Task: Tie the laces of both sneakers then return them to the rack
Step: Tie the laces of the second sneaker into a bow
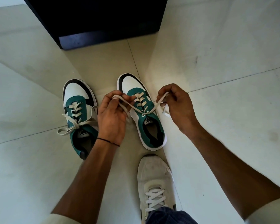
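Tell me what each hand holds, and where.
Left hand and right hand each pinch one lace end of the right-side sneaker.

Home interior, likely entryway: pale glossy floor tiles (217, 54), dark cabinet base (103, 21), sneakers (142, 110) on floor.

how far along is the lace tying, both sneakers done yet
Not yet. The left sneaker already looks tied, its bow lying across the tongue. The right sneaker is in hand: the left hand and right hand each hold a lace loop, pulled out from a crossing at the top eyelets. Still left: finishing that bow and putting both sneakers on the rack.
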